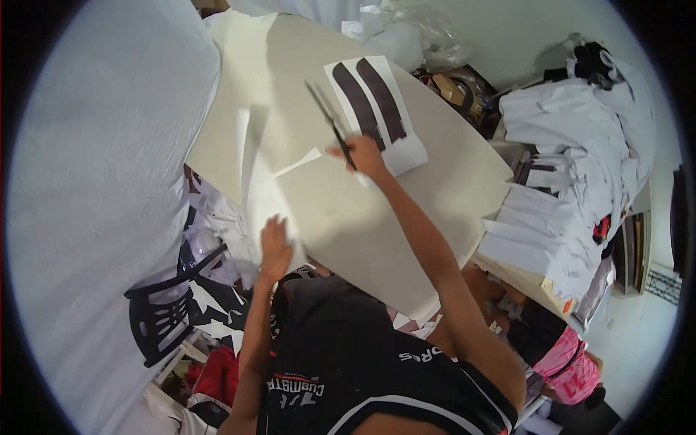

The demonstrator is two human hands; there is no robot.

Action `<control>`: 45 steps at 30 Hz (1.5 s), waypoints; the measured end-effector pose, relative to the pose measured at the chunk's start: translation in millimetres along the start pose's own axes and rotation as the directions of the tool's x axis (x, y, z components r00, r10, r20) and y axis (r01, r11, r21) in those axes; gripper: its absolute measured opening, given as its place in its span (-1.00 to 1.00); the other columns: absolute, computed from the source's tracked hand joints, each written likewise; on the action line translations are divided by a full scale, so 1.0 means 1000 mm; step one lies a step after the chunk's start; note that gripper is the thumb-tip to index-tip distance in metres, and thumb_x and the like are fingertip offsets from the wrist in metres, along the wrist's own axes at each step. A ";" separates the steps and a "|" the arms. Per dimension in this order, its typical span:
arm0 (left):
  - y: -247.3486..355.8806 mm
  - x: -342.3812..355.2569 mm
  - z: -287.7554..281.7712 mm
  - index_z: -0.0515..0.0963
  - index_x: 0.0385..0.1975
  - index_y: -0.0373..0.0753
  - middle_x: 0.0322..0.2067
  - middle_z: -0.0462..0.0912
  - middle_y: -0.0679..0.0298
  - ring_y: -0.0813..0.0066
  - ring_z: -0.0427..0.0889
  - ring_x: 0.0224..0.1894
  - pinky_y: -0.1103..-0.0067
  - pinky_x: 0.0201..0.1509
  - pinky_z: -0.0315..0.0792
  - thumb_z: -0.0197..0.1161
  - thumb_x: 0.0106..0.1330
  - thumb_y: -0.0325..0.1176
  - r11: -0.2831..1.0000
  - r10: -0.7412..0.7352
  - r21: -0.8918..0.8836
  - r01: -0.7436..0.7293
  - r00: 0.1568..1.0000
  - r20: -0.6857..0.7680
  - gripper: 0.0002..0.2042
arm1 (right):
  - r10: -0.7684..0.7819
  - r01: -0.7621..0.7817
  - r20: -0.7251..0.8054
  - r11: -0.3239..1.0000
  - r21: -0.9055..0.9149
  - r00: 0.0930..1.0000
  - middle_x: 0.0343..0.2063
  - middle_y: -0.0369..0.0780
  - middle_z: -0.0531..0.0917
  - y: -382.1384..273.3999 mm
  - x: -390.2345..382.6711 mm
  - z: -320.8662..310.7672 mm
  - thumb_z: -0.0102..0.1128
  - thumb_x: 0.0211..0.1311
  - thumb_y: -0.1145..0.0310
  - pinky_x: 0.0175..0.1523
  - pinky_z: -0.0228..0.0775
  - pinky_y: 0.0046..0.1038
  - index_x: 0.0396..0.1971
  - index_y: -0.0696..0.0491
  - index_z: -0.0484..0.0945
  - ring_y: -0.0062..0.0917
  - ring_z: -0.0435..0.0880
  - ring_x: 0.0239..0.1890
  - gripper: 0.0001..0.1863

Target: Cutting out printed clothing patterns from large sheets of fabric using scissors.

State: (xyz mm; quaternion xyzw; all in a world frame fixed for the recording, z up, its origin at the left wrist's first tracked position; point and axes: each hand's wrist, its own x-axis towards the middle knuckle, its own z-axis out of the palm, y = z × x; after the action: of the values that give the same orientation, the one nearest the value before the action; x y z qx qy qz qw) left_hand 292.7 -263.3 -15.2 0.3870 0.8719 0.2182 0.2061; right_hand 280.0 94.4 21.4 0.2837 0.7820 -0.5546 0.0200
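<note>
Grips black-handled scissors (338, 133) in the right hand (365, 155), with the fingers curled around the handles and the blades aimed away toward the far left, over the middle of a cream tabletop (391, 232). Cannot tell, from the blur, how far apart the blades stand. Has the left hand (275, 250), also blurred, over a white sheet (264, 188) at the tabletop's near left edge, with the fingers stretched out and released. Cannot tell whether the palm presses down on the paper.

Has a thin, pointed white strip (299, 163) on the tabletop between the hands, just left of the right hand. Also has, just beyond the right hand, a white printed sheet (415, 151) with two long, dark, curved shapes side by side.

Works in a dark top (341, 341) with white trim, next to white hanging fabric (109, 181) on the left and a heap of white cloth (565, 130) on the right. Shares the room with a black plastic chair (159, 330) at lower left, red cloth (221, 377) near it, and a person in pink (573, 370) at lower right.
</note>
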 end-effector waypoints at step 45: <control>0.095 0.187 0.023 0.59 0.01 -0.15 -0.05 0.61 0.17 0.17 0.56 0.03 0.34 0.09 0.46 0.22 0.29 -0.36 0.804 0.593 0.034 -0.594 0.795 -0.129 -0.71 | 0.602 -0.582 0.072 0.725 0.369 0.795 -0.39 -0.09 0.71 0.058 -0.411 0.101 0.28 0.06 -0.29 -0.11 0.45 -0.30 -0.27 0.20 0.68 -0.33 0.67 -0.31 -0.28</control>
State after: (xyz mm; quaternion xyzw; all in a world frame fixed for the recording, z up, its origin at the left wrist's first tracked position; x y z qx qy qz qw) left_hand 245.4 -58.1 -18.4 0.6243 0.7177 0.3003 0.0704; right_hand 622.6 -154.2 75.3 0.5312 0.5307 -0.6492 0.1212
